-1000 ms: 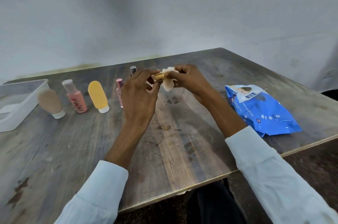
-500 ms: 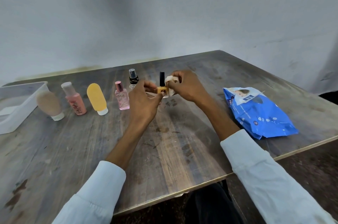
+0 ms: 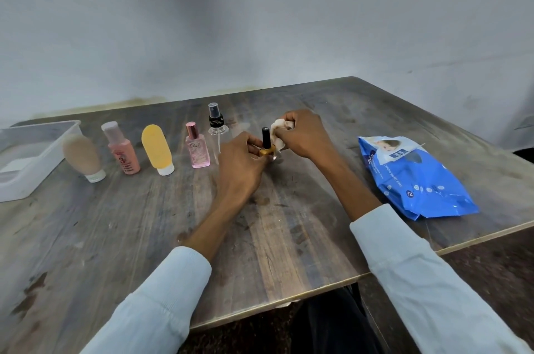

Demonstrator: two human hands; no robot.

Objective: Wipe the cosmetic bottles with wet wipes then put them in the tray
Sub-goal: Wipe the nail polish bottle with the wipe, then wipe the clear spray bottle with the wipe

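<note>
My left hand (image 3: pixel 239 162) pinches a small amber nail-polish bottle (image 3: pixel 267 148) with a tall black cap, upright just above the table. My right hand (image 3: pixel 303 134) grips a crumpled white wet wipe (image 3: pixel 278 129) against the bottle's right side. To the left stand a clear spray bottle (image 3: pixel 217 131), a pink perfume bottle (image 3: pixel 197 148), a yellow tube (image 3: pixel 157 149), a pink bottle (image 3: pixel 122 148) and a beige tube (image 3: pixel 83 158). The clear plastic tray (image 3: pixel 43 151) sits at the far left.
A blue pack of wet wipes (image 3: pixel 413 177) lies on the right of the worn wooden table (image 3: pixel 144 223). The table's front edge runs just past my sleeves; a grey wall stands behind.
The amber bottle went from lying sideways between my hands to standing upright, and both hands have dropped lower toward the table. The other bottles stay in their row.
</note>
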